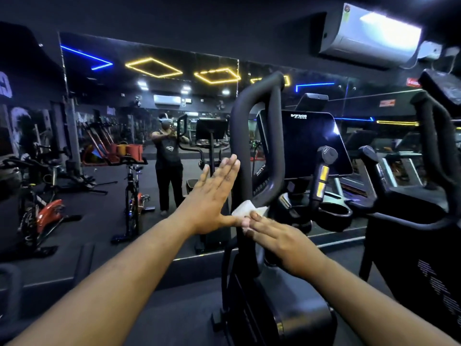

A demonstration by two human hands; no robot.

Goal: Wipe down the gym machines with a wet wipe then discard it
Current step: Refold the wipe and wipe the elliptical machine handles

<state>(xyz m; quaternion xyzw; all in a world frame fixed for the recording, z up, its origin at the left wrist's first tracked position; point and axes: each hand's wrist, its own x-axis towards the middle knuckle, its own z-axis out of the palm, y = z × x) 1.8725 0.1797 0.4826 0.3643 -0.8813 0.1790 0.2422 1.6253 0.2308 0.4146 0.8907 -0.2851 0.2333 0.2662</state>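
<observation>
A black elliptical machine stands right in front of me, with a looped black handlebar [259, 136] and a dark console screen [304, 143]. A white wet wipe [245, 209] lies against the lower part of that handlebar. My right hand [277, 242] presses the wipe onto the bar with straight fingers. My left hand [214, 196] is flat with straight fingers, held upright just left of the bar, its thumb near the wipe.
A second black machine [429, 196] stands close on the right. A wall mirror [149, 121] ahead reflects a person, spin bikes and neon lights. A red spin bike [42, 211] stands at the left. An air conditioner [369, 33] hangs at the upper right.
</observation>
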